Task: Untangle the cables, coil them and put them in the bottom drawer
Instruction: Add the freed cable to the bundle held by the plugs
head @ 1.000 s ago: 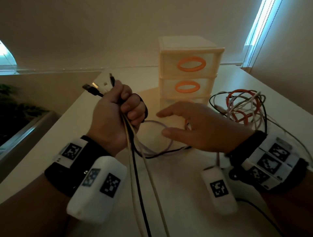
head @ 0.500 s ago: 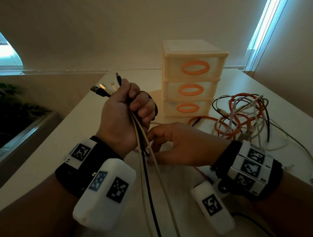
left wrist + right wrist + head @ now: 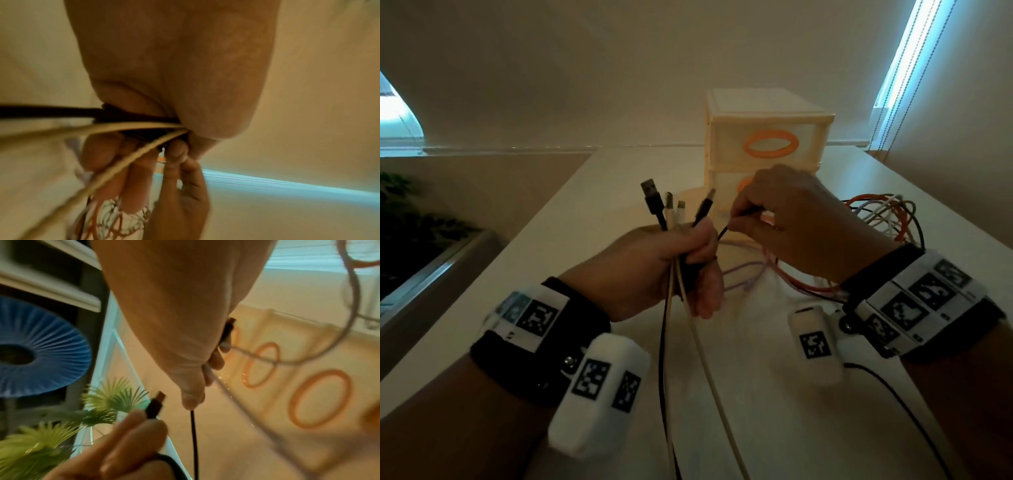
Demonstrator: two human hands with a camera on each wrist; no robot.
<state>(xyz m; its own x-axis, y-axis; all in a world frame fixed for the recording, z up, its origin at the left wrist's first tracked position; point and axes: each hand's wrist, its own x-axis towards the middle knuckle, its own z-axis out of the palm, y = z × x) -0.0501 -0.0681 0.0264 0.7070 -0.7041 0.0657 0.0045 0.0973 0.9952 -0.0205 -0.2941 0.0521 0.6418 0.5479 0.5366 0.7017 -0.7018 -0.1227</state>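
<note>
Partly sorted, nowhere near stored. Left hand clenched round a bundle of cable ends, plugs fanned upward, two pale leads and a black one trailing down toward the near edge of the worktop. Right hand just beside it, fingers pinching a thin black cable that runs across into the left fist; from the right wrist view, the same thin black cable hanging straight down from the thumb tip. Looks like one more end being gathered into the held bunch.

Still left: a loose tangle of orange, white and dark loops lying toward the right edge of the worktop, behind the right hand, with pinkish and orange strands spilling toward the middle. No finished coil anywhere in view.

Drawer unit standing toward the far edge, top drawer closed; bottom drawer hidden behind the right hand, so open or closed cannot be told.

Judging from this: untangling under way, coiling not yet begun, nothing put away.
</note>
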